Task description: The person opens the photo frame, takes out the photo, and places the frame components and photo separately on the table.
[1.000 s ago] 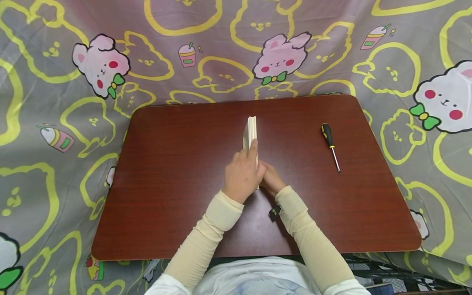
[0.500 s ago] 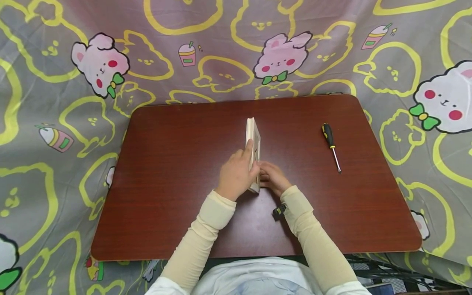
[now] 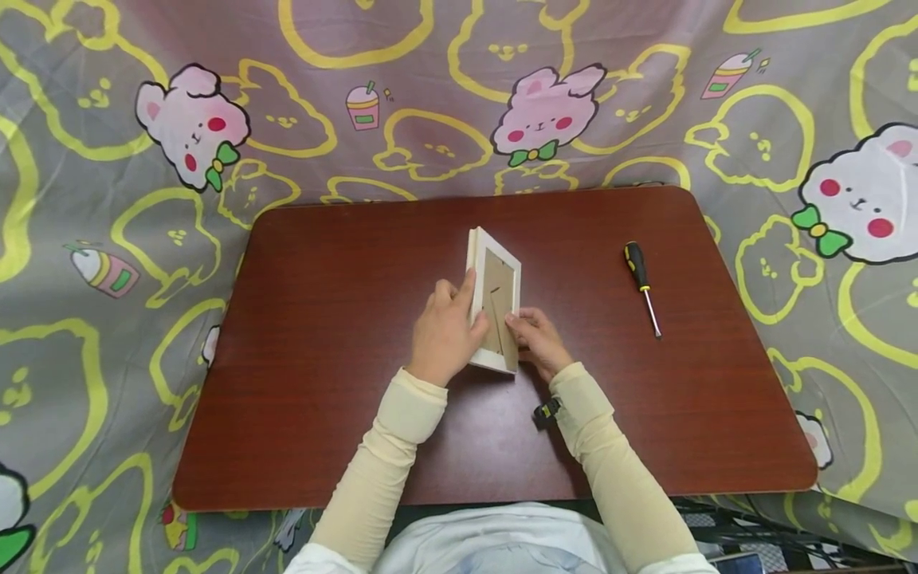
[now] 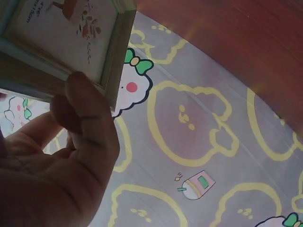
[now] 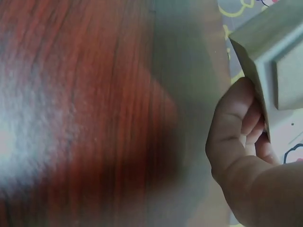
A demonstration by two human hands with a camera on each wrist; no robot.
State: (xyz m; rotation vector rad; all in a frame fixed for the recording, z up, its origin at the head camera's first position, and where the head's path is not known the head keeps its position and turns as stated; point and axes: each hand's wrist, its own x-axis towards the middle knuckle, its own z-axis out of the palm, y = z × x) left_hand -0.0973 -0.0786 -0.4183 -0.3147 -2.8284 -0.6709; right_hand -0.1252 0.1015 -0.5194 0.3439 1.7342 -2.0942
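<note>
Both hands hold a picture frame (image 3: 502, 279) tilted up over the middle of the table. Its pale border and brown backboard, with a slim stand strip, face the person in the head view. My left hand (image 3: 445, 331) grips the left side, thumb on the back and index finger along the edge. At the lower right side, my right hand (image 3: 541, 343) pinches the border. From the left wrist, the front of the frame (image 4: 113, 61) shows a printed card with size lettering. The right wrist view catches a corner of the frame (image 5: 265, 71) beside curled fingers.
A black and yellow screwdriver (image 3: 638, 267) lies on the reddish-brown table (image 3: 344, 319), to the right. Patterned cloth (image 3: 430, 96) hangs around the table's back and sides. A small black device (image 3: 547, 414) sits at the right wrist.
The picture frame has turned from edge-on until its back faces the person. My left hand has shifted left, and my right hand has moved slightly right along with its side.
</note>
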